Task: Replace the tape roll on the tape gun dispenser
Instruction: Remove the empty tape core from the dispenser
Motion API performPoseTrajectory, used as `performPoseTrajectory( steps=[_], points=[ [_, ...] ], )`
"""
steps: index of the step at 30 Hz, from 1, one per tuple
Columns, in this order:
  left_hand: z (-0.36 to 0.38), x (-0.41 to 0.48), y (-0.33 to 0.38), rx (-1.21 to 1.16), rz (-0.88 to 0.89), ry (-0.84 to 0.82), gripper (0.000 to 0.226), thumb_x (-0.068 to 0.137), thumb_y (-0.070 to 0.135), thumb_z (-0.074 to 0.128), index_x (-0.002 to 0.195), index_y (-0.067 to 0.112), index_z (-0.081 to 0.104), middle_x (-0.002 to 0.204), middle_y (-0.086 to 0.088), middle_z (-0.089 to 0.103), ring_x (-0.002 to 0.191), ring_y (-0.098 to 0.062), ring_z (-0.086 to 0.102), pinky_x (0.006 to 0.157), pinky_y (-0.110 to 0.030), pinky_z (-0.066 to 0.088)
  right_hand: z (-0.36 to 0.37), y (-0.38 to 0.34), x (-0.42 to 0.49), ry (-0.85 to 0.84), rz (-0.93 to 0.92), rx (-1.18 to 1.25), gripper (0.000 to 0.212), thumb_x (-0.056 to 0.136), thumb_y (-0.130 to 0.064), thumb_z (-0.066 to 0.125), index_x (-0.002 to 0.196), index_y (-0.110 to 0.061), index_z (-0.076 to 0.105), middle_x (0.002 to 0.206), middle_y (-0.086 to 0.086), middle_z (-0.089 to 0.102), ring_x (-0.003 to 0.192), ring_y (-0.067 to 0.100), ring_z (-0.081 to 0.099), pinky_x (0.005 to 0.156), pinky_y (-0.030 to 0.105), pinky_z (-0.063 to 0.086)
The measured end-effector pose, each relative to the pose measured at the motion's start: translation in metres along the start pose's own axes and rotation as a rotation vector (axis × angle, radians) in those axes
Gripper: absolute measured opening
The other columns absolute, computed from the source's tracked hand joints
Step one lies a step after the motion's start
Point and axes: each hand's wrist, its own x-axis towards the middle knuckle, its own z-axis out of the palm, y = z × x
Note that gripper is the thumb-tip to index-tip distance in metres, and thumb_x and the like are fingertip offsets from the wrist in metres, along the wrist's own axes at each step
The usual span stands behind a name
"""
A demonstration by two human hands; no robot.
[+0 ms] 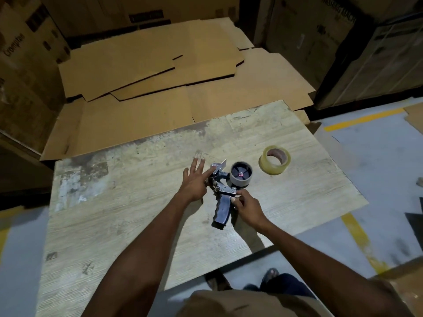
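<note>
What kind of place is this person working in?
Probably a warehouse or packing area. Large printed cartons stand around the worn table, flattened cardboard sheets lie piled behind it, and yellow lines mark the painted floor.

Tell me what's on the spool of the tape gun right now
The tape gun lies on the wooden board. Its spool carries only a grey core ring, with no tape visible on it. The clear tape roll lies apart, on the board. The spool's underside is hidden.

Dim warehouse light, dark corners, wide-angle bending and blurred edges.
</note>
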Motion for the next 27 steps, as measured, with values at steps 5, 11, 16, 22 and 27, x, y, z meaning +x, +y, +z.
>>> performPoseTrajectory(
  steps=[5,11,16,22,27],
  points=[
    [-0.013,-0.004,0.002,-0.077,0.02,0.007,0.067,0.107,0.018,0.044,0.167,0.03,0.016,0.175,-0.007,-0.01,0.16,-0.027,-0.015,0.125,-0.057,0.005,-0.015,0.002,0.005,0.088,-0.115,-0.08,0.021,0.101,-0.02,0.064,0.122,-0.016,0.065,0.09,0.002,0.076,0.077,0.01,0.069,0.066,0.02,0.048],
    [-0.002,-0.029,0.004,-0.214,-0.042,0.157,0.077,0.096,0.065,0.026,0.157,0.022,0.043,0.161,-0.007,0.037,0.155,-0.03,0.018,0.119,-0.051,0.016,-0.06,0.005,0.017,0.318,-0.319,-0.279,0.031,0.091,-0.009,0.074,0.122,-0.009,0.066,0.108,0.011,0.067,0.094,0.027,0.065,0.078,0.028,0.044],
    [0.021,-0.047,0.02,-0.429,-0.148,0.212,0.07,0.089,0.079,0.042,0.148,0.042,0.044,0.127,0.007,0.039,0.132,-0.018,0.03,0.102,-0.038,0.023,-0.089,-0.017,0.047,0.057,-0.337,-0.602,0.088,0.078,-0.026,0.088,0.152,-0.021,0.04,0.148,0.017,0.045,0.134,0.039,0.044,0.106,0.045,0.041],
    [0.032,-0.05,0.022,-0.386,-0.143,0.185,0.104,0.071,0.086,0.067,0.157,0.043,0.028,0.149,0.002,0.031,0.143,-0.018,0.019,0.111,-0.042,0.019,-0.082,-0.038,0.075,-0.174,-0.26,-0.626,0.111,0.077,-0.032,0.087,0.162,-0.02,0.017,0.157,0.016,0.037,0.141,0.037,0.04,0.112,0.047,0.04],
    [0.021,-0.041,0.017,-0.305,-0.142,0.159,0.104,0.07,0.076,0.072,0.159,0.04,0.032,0.157,-0.005,0.028,0.147,-0.027,0.016,0.105,-0.038,0.016,-0.079,-0.03,0.057,-0.065,-0.226,-0.518,0.106,0.072,-0.038,0.089,0.157,-0.018,0.029,0.14,0.017,0.05,0.129,0.034,0.05,0.105,0.044,0.047]
  ],
)
